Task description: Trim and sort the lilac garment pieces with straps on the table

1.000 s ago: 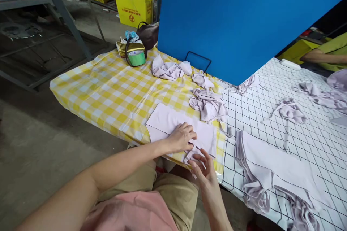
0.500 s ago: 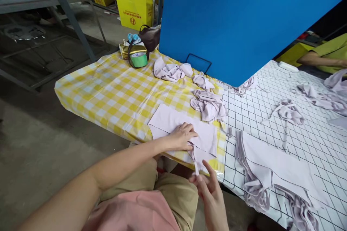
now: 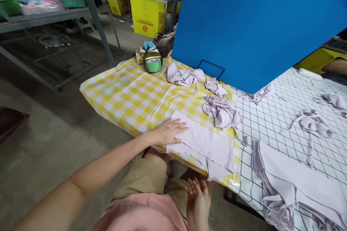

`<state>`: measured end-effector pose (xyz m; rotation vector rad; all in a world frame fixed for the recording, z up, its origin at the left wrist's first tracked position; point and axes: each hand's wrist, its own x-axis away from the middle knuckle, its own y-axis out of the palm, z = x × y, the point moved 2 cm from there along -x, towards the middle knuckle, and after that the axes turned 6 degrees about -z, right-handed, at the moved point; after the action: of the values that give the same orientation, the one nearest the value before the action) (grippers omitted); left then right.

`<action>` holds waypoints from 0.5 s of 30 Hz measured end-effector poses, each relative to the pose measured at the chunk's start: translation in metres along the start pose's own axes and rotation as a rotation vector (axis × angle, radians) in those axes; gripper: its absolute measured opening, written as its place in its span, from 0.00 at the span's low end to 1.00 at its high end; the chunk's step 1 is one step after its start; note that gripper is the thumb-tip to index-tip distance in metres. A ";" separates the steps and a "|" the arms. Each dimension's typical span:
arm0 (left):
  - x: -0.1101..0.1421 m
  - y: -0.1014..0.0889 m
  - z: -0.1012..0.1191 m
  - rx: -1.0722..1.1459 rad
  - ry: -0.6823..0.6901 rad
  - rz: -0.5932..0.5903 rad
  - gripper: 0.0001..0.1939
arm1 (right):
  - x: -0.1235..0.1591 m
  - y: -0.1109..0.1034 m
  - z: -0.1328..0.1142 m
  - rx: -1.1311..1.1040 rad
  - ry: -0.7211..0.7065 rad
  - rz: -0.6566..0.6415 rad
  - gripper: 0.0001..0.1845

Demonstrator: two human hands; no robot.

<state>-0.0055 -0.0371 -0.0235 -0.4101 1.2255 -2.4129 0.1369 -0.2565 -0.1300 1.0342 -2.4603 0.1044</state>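
The left hand (image 3: 168, 131) lies palm down, fingers spread and extended, across the left end of a pale lilac fabric piece (image 3: 206, 140); its grip is open, with flat contact only. The fabric piece is laid out flat along the near edge of the yellow-and-white checked cloth (image 3: 127, 94), toward that cloth's right-hand corner. A narrow strap (image 3: 209, 169) of the same colour extends from the piece toward the table edge. The right hand (image 3: 199, 198) is positioned below the strap, off the table and in front of the lap — palm turned up, fingers loosely bent and parted, grip open, apart from the fabric. Crumpled lilac pieces (image 3: 225, 112) rest just beyond the flat piece. To the right, on a white cloth with a black grid (image 3: 276, 119), a layered stack of lilac fabric (image 3: 292, 166) lies with its straps bunched at the near side. A large blue panel (image 3: 244, 25) stands at the far side of the table, with a black wire frame (image 3: 213, 64) at its lower edge. A green tape roll (image 3: 154, 65) stands at the far left end of the checked cloth, near a dark bag (image 3: 164, 45).
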 end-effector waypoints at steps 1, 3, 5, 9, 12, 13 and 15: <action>-0.002 0.003 0.000 -0.022 0.014 -0.022 0.27 | -0.002 0.004 0.001 0.022 0.020 -0.052 0.17; -0.010 0.005 -0.003 -0.049 -0.018 -0.006 0.25 | -0.004 0.018 0.002 0.080 0.125 -0.208 0.15; -0.022 0.002 -0.007 -0.076 -0.125 0.089 0.23 | -0.001 0.041 0.001 0.130 0.218 -0.365 0.16; -0.043 -0.015 -0.021 -0.154 -0.501 0.332 0.22 | 0.005 0.102 -0.005 0.139 0.192 -0.521 0.14; -0.051 -0.025 -0.028 -0.145 -0.663 0.312 0.19 | 0.013 0.133 -0.010 0.135 0.150 -0.597 0.10; -0.053 -0.026 -0.029 -0.137 -0.661 0.285 0.17 | 0.017 0.135 -0.012 0.165 0.115 -0.623 0.09; -0.054 -0.028 -0.031 -0.130 -0.625 0.254 0.13 | 0.027 0.128 -0.019 0.283 0.001 -0.668 0.13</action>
<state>0.0228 0.0251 -0.0222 -0.9049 1.0641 -1.7910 0.0395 -0.1777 -0.0871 1.9145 -2.0047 0.2357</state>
